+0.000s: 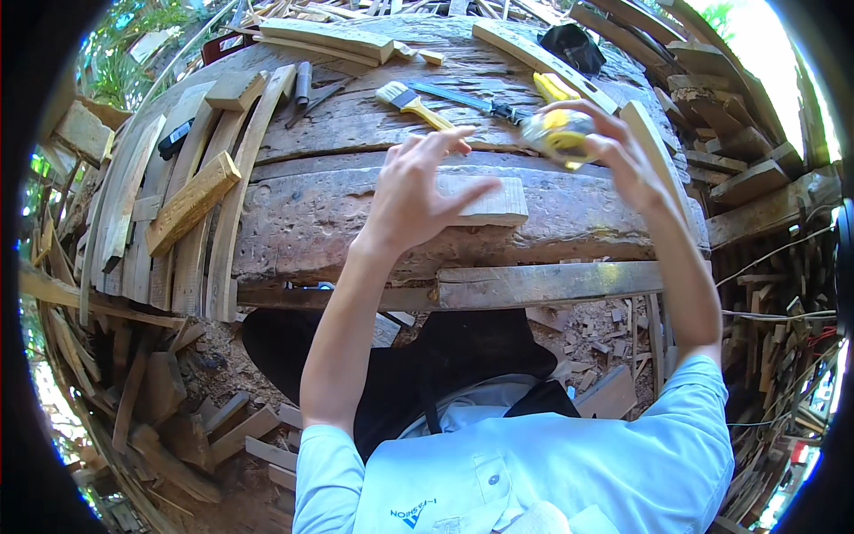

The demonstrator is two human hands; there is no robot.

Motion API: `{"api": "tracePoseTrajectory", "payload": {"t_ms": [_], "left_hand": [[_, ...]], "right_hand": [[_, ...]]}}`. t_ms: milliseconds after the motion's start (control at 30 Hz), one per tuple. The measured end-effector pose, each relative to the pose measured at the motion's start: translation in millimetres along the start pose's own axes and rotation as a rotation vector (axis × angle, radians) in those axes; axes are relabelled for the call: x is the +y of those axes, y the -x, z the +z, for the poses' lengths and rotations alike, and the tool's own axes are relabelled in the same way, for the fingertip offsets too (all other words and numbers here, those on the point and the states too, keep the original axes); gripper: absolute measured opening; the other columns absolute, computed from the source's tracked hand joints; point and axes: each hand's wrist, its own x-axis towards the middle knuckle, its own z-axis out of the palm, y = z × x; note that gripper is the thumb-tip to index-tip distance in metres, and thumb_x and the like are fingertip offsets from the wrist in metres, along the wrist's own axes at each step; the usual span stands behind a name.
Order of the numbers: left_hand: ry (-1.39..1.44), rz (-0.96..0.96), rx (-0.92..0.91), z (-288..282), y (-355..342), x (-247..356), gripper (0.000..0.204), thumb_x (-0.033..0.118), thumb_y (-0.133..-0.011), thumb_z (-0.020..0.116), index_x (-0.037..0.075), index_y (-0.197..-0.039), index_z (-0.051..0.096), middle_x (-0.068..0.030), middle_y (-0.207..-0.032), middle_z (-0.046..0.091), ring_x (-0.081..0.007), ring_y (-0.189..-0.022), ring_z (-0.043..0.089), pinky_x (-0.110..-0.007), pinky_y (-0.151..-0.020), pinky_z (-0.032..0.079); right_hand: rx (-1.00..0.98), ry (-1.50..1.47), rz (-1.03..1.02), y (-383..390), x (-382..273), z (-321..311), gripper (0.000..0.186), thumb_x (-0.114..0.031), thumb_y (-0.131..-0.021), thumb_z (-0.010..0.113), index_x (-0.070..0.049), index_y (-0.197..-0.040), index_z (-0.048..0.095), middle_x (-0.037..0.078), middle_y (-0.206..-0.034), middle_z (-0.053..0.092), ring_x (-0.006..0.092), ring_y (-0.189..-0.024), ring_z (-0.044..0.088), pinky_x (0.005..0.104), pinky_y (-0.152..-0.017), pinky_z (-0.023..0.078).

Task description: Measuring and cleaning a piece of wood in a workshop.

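Note:
My left hand [405,196] hovers over a short wooden block [498,203] on the bench, its thumb and fingers spread apart. Between the fingers and thumb of my right hand [630,165] is a yellow and grey tape measure [559,136], blurred by motion and raised above the bench. Beyond my left hand lies a paintbrush [418,106] with a yellow handle. A thin blue tool with a black end [463,96] lies beside the brush and reaches toward the tape measure. Behind my right hand shows a yellow item [553,87], partly covered.
The worn timber bench [302,214] carries long boards [253,169] at the left, with a loose wood piece [193,203] across them. A plank [543,67] and a black cloth-like item [572,48] lie at the far right. Stacked offcuts [747,151] crowd the right side.

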Motion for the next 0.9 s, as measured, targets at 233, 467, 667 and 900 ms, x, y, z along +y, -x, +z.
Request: {"api": "tracePoseTrajectory", "payload": {"t_ms": [233,467,667,900], "left_hand": [[0.865,-0.516,-0.122,-29.5,-3.2,25.4,0.032,0.018,-0.105,0.064,0.002,-0.133,0.065,-0.0045,-0.092,0.070,-0.0076,-0.077,0.061,-0.022,-0.067,0.047],[1.052,-0.581,-0.180,-27.9,8.4,27.8,0.041,0.020,-0.100,0.072,0.005,-0.138,0.064,-0.0018,-0.094,0.068,-0.0074,-0.082,0.060,-0.021,-0.072,0.048],[0.663,-0.240,0.064,-18.9,14.9,36.4,0.047,0.016,-0.087,0.086,0.007,-0.131,0.072,-0.0012,-0.097,0.075,-0.0094,-0.083,0.067,-0.027,-0.076,0.056],[0.483,-0.395,0.235,-27.1,49.0,3.7,0.040,0.027,-0.090,0.085,0.002,-0.121,0.075,-0.0109,-0.088,0.078,-0.0148,-0.081,0.074,-0.029,-0.075,0.056]], "right_hand": [[0.018,0.320,-0.412,-12.9,-14.5,64.7,0.053,-0.030,-0.100,0.072,-0.002,-0.139,0.049,0.017,-0.122,0.066,0.0281,-0.115,0.066,0.0426,-0.100,0.052],[-0.014,0.530,-0.359,-4.3,-15.3,60.7,0.054,-0.030,-0.093,0.081,-0.007,-0.133,0.053,0.014,-0.124,0.068,0.0324,-0.115,0.069,0.0442,-0.095,0.055],[0.045,0.195,-0.280,6.5,-25.8,68.4,0.047,-0.035,-0.104,0.067,-0.005,-0.136,0.049,0.016,-0.125,0.066,0.0304,-0.112,0.069,0.0436,-0.094,0.054],[0.160,0.811,-0.242,-49.9,19.7,39.2,0.023,-0.023,-0.103,0.064,-0.008,-0.120,0.065,0.014,-0.117,0.068,0.0312,-0.109,0.066,0.0436,-0.094,0.053]]}}
